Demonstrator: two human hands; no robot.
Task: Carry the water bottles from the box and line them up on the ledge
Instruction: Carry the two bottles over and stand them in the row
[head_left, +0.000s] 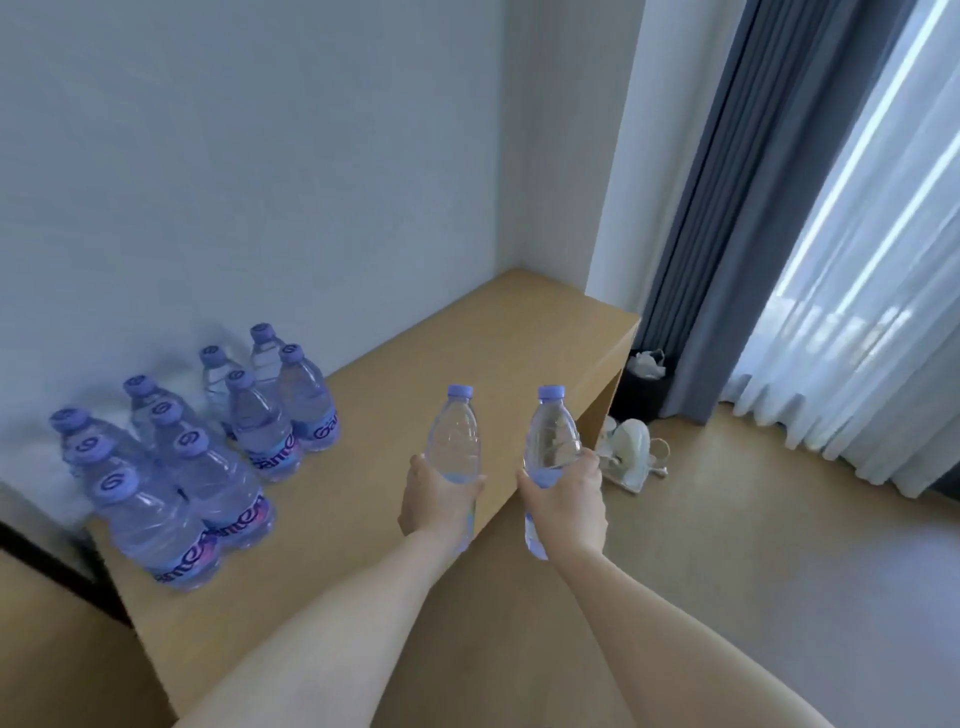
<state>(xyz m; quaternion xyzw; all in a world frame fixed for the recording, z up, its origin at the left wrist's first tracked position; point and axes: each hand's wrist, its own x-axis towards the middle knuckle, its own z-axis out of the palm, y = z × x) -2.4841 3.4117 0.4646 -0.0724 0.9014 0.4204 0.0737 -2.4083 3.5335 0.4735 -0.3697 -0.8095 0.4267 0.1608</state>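
Your two forearms reach up from 6 o'clock. Your left hand (439, 493) grasps one bottle (456, 441) around its middle, upright over the wooden ledge (467, 338). Your right hand (566, 499) grasps a second bottle (551, 441), upright, at the ledge's front edge. At 9 o'clock, ten bottles (208, 447) stand bunched on the ledge against the wall. At 3 o'clock hang curtains (831, 260); the box is out of sight.

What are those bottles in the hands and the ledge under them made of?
The bottles look like clear thin plastic: you see through them, and the walls are ribbed. Their caps seem matte purple plastic. The ledge looks like light wood or wood-look laminate, smooth and matte; which one is unclear.
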